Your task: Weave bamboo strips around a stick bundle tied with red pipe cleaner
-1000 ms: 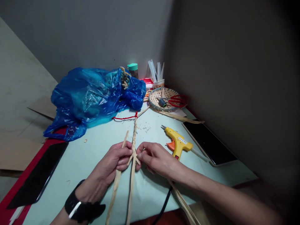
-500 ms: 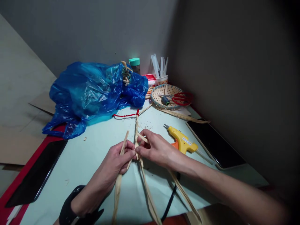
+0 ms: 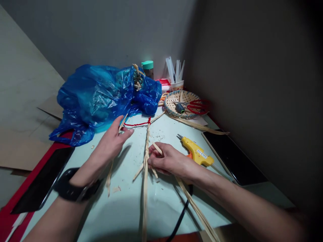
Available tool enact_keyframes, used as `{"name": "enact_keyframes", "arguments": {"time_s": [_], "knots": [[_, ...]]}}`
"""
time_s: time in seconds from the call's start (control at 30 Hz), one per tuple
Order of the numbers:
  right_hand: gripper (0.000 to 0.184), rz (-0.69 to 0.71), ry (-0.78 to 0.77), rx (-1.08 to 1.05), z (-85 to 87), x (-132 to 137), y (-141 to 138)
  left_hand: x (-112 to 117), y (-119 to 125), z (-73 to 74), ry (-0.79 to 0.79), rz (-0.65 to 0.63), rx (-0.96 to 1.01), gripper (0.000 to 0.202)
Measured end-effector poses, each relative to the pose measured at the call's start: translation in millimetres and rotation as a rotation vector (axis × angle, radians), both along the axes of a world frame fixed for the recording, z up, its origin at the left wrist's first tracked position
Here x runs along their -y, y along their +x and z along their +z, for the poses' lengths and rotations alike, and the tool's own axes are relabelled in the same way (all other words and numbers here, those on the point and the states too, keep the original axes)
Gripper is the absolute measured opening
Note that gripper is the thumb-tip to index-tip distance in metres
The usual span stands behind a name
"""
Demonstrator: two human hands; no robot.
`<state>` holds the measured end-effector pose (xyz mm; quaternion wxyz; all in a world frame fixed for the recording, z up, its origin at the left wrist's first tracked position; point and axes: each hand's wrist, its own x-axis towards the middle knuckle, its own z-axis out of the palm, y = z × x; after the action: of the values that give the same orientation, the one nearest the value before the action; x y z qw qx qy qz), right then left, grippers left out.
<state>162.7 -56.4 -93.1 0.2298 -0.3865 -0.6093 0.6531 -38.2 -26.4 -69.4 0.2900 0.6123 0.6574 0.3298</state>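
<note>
1. Where the middle of the frame meets its lower half, a straw braid runs upright on the pale tabletop, with a long strip trailing from it to the bottom edge and short ends splaying beside it.
2. The right hand, just right of centre, is clamped on the braid's lower part, thumb and fingers pinched together; a short pale end pokes up between its fingers.
3. The left hand, left of centre and apart from the braid, grips a loose strip, its thumb standing away from the forefinger; a black band circles that wrist.
4. At the braid's top, a red cord is tied and stretches leftward.
5. Right of centre lies a yellow glue gun, near a dark flat device; a bundle of strips slants toward the lower right.
6. Above centre right, a woven basket holds a dark spool and red-handled scissors.
7. A blue plastic bag fills the upper left of the table, beside a green-lidded jar.
</note>
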Motion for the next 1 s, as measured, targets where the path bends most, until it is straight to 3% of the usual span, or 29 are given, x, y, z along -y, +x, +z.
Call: {"name": "enact_keyframes", "arguments": {"time_s": [0.1,0.2,0.27,0.4,0.5,0.73,1.0], "knots": [[0.005,-0.008,0.035,0.010,-1.2,1,2,-14,-3,-8.7,0.110,-0.024,-0.428,0.069],[0.006,-0.033,0.121,0.081,-1.7,0,4,-3,5,-12.2,0.225,-0.025,-0.621,0.044],[0.007,-0.046,0.175,0.135,-1.3,0,4,12,15,-9.8,0.222,-0.033,-0.488,0.033],[0.009,-0.064,0.228,0.214,0.7,-2,4,35,33,-9.0,-0.295,-0.254,0.290,0.024],[0.008,-0.031,0.249,0.233,3.2,-2,6,39,35,-16.8,-0.452,-0.235,0.599,0.026],[0.008,-0.013,0.247,0.220,9.0,-2,12,37,26,-20.9,-0.559,-0.241,0.667,0.023],[0.008,-0.018,0.216,0.258,7.7,-2,11,40,27,-17.3,-0.492,-0.235,0.543,0.019]]}}
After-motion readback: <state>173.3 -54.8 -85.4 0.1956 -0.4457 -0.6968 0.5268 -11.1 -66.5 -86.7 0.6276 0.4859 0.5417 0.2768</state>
